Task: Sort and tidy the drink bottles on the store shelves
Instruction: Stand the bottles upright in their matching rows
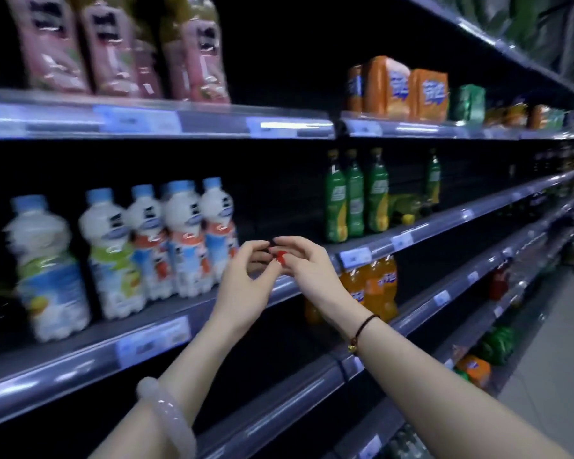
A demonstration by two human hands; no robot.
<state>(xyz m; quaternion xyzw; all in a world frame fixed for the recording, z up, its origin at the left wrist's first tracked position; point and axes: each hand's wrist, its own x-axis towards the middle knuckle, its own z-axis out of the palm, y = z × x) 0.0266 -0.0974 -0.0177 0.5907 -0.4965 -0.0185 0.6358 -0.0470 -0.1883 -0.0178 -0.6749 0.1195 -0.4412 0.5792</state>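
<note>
My left hand (246,276) and my right hand (307,265) meet in front of a dark gap on the middle shelf (428,226). Between their fingertips is a small red cap (280,256), and the curled fingers of both hands pinch it. Whatever is under the cap is lost against the dark shelf. White milk-drink bottles with blue caps (166,240) stand in a row left of my hands. Three green soda bottles (355,197) stand to the right, with one more lying on its side (408,207) behind them.
Orange soda bottles (375,286) stand on the shelf below my right hand. Pink-labelled bottles (120,48) and orange packs (408,91) fill the top shelf. Price-tag rails (153,339) line each shelf edge. The aisle floor (550,376) runs along the right.
</note>
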